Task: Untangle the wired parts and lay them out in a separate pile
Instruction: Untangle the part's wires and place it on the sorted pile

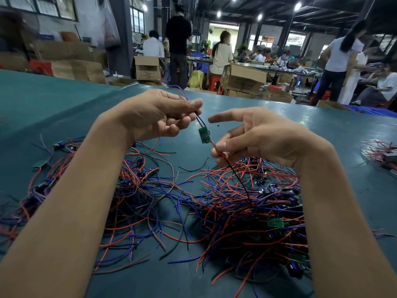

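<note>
- Left hand (154, 117), above the tangle (236, 201), is pinching the blue wires (199, 119) between thumb and curled fingers.
- Board (204, 135) is hanging between the hands, above the tangle and clear of the table (64, 100).
- Right hand (257, 138), just above the tangle's right half, is pinching the red wire (214, 146); its forefinger is pointing straight out.
- Black wire (238, 179) is running from that pinch down into the tangle, so the part is probably not yet coming free.
- Risk: pulling while that wire is snagging could be tearing a lead off the board, or dragging more tangle up.
- Pile (382, 151), lying well right of the tangle, is likely serving as the destination.
</note>
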`<state>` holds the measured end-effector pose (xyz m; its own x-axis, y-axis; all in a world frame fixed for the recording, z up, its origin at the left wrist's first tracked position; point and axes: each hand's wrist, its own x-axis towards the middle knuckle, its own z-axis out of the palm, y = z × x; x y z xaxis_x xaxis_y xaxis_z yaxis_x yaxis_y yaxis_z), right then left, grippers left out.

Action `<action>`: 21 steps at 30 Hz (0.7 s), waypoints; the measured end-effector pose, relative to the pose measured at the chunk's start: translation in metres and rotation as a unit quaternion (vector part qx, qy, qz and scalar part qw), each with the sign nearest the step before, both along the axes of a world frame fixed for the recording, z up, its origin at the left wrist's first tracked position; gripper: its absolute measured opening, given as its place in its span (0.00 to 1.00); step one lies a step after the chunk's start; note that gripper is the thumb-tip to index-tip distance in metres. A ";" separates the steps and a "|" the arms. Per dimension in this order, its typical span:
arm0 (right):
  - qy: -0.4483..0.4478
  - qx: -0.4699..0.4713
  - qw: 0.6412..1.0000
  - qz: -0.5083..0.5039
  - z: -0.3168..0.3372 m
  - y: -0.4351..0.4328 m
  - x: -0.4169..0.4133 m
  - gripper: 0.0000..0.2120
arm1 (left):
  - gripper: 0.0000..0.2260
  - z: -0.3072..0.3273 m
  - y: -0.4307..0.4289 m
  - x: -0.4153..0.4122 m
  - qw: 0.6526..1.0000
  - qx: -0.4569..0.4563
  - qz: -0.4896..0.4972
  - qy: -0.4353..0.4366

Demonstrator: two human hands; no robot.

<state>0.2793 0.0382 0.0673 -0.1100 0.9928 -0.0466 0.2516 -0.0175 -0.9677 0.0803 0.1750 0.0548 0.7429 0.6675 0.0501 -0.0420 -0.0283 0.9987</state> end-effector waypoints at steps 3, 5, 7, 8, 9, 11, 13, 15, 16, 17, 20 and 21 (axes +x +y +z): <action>-0.012 -0.005 1.000 0.004 0.000 0.000 0.001 0.25 | 0.14 0.000 0.001 0.000 1.000 0.011 0.003 0.011; -0.022 -0.008 1.000 0.001 0.001 -0.002 0.002 0.27 | 0.14 0.000 0.002 0.000 1.000 0.015 0.003 0.009; -0.038 -0.009 0.999 -0.008 0.004 -0.006 0.004 0.27 | 0.13 0.000 0.002 0.001 1.000 0.016 0.002 -0.001; -0.061 -0.004 0.998 -0.019 0.006 -0.007 0.006 0.27 | 0.11 0.000 0.002 0.001 1.000 0.016 -0.001 -0.011; -0.098 0.004 0.995 -0.034 0.008 -0.009 0.008 0.26 | 0.09 0.000 0.002 0.001 1.000 0.018 -0.006 -0.023; -0.178 0.021 0.981 -0.071 0.011 -0.014 0.014 0.25 | 0.06 0.000 0.002 -0.001 0.999 0.032 -0.019 -0.039; -0.224 0.026 0.968 -0.106 0.015 -0.022 0.022 0.25 | 0.07 -0.001 0.002 -0.004 0.996 0.064 -0.043 -0.037; -0.241 0.017 0.961 -0.138 0.020 -0.032 0.035 0.23 | 0.07 -0.002 -0.002 -0.005 0.991 0.098 -0.088 -0.024; -0.243 0.005 0.958 -0.154 0.021 -0.038 0.043 0.21 | 0.07 -0.003 -0.004 -0.005 0.987 0.109 -0.119 -0.012; -0.245 -0.014 0.955 -0.169 0.022 -0.043 0.051 0.19 | 0.07 -0.003 -0.007 -0.004 0.981 0.116 -0.156 0.006; -0.258 -0.090 0.938 -0.211 0.016 -0.056 0.079 0.17 | 0.09 -0.009 -0.022 0.012 0.950 0.131 -0.259 0.113; -0.254 -0.115 0.934 -0.225 0.013 -0.061 0.088 0.17 | 0.07 -0.012 -0.029 0.022 0.936 0.150 -0.280 0.153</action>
